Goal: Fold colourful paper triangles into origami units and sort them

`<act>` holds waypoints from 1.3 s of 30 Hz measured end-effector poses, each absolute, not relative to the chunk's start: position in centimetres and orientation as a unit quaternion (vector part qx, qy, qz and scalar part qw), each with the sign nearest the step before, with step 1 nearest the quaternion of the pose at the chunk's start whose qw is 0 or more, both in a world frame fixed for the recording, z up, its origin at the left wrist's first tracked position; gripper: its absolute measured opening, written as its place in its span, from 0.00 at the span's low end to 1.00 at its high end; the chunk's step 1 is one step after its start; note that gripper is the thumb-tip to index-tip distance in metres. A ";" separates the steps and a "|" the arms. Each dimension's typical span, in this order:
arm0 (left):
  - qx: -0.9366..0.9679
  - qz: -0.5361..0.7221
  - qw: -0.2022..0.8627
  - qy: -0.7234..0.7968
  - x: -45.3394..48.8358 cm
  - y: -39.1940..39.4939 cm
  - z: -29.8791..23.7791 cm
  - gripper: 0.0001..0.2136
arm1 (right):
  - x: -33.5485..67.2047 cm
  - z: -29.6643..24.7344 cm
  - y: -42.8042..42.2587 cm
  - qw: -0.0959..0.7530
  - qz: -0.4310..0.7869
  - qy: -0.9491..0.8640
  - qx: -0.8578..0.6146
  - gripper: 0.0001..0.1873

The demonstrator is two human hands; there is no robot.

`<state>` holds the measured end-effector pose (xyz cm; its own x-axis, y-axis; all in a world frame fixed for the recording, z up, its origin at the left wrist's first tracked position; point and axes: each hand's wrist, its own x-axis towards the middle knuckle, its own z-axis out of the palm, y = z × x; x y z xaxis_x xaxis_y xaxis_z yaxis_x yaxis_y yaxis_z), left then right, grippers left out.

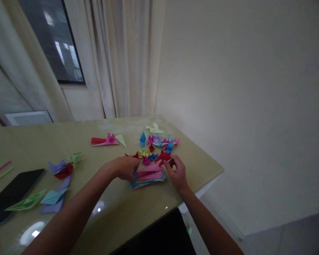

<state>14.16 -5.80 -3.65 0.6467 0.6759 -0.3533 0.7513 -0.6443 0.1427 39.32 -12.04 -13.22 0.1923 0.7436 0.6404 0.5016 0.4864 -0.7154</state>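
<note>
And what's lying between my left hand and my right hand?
In the head view, the pink-topped paper stack lies between the left hand and right hand, with a red folded piece at the right.

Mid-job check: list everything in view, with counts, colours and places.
table: one, tan, centre to left
paper stack: one, pink and blue, table's right end
held paper: one, red, stack's far right corner
small folded papers: many, mixed colours, beyond stack
far papers: several, red, pink, pale green, mid-table
left papers: several, purple, red, green, blue, beside device
flat device: one, black, left
sticks: two, pink and green, left edge
framed panel: one, whitish, behind table
window: one, dark, upper left
curtains: count unclear, cream, background
wall: one, whitish, right
floor: grey, lower right
left hand: one, stack's left end
right hand: one, gripping held paper
</note>
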 end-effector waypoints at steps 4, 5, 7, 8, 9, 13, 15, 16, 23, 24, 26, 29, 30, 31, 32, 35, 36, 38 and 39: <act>0.883 -0.142 0.126 0.428 14.3 -5.8 -3.8 0.16 | 39.2 -13.0 -12.1 0.603 0.105 -0.616 -0.496 0.07; 0.879 -0.146 0.121 0.438 14.3 -5.9 -3.7 0.16 | 39.2 -12.9 -12.1 0.605 0.105 -0.613 -0.496 0.07; 0.871 -0.156 0.106 0.453 14.2 -5.9 -3.5 0.16 | 39.2 -12.9 -12.1 0.609 0.107 -0.610 -0.497 0.07; 0.868 -0.160 0.099 0.459 14.1 -5.8 -3.5 0.17 | 39.2 -13.0 -12.1 0.609 0.108 -0.608 -0.497 0.07; 0.866 -0.160 0.092 0.464 13.9 -5.6 -3.5 0.17 | 39.2 -13.0 -12.1 0.609 0.109 -0.608 -0.498 0.08; 0.868 -0.115 0.070 0.478 12.9 -4.7 -3.9 0.20 | 39.3 -13.0 -12.1 0.606 0.107 -0.608 -0.502 0.08; 0.870 -0.093 0.054 0.481 12.7 -4.2 -4.3 0.19 | 39.3 -12.9 -12.1 0.603 0.108 -0.608 -0.505 0.08; 0.871 -0.084 0.046 0.482 12.6 -4.0 -4.6 0.18 | 39.3 -12.9 -12.2 0.602 0.109 -0.608 -0.506 0.08; 0.867 -0.037 0.000 0.496 12.9 -3.0 -5.8 0.14 | 39.2 -12.5 -12.4 0.605 0.109 -0.606 -0.506 0.07; 0.865 -0.026 -0.013 0.500 13.0 -3.0 -5.7 0.15 | 39.2 -12.5 -12.4 0.605 0.109 -0.605 -0.505 0.07; 0.868 0.006 -0.035 0.496 13.3 -3.2 -5.3 0.19 | 39.2 -12.5 -12.3 0.606 0.110 -0.605 -0.505 0.07; 0.897 0.040 0.010 0.441 14.3 -3.9 -4.8 0.12 | 39.2 -12.7 -12.3 0.606 0.109 -0.603 -0.507 0.07; 0.907 0.034 0.042 0.418 14.7 -4.2 -4.8 0.09 | 39.2 -12.7 -12.3 0.606 0.108 -0.603 -0.507 0.07; 0.915 0.021 0.069 0.397 15.1 -4.5 -4.9 0.07 | 39.2 -12.8 -12.3 0.606 0.107 -0.604 -0.506 0.07; 0.920 0.003 0.085 0.383 15.6 -4.8 -5.1 0.06 | 39.3 -12.8 -12.3 0.606 0.107 -0.604 -0.506 0.07; 0.924 -0.040 0.076 0.373 16.8 -5.5 -6.0 0.08 | 39.3 -12.7 -12.2 0.606 0.106 -0.602 -0.508 0.08; 0.925 -0.045 0.069 0.372 17.0 -5.7 -6.2 0.10 | 39.3 -12.7 -12.2 0.607 0.105 -0.601 -0.509 0.08; 0.923 -0.044 0.059 0.379 17.2 -5.8 -6.2 0.10 | 39.3 -12.7 -12.2 0.609 0.101 -0.599 -0.510 0.08; 0.921 -0.039 0.055 0.384 17.1 -5.8 -6.0 0.10 | 39.3 -12.7 -12.2 0.609 0.100 -0.599 -0.510 0.08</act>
<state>17.10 -5.84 -6.03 0.7015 0.7033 -0.1146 0.7120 -0.6987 0.0703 39.32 -12.24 -12.74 0.2618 0.7327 0.6281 0.4892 0.4602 -0.7408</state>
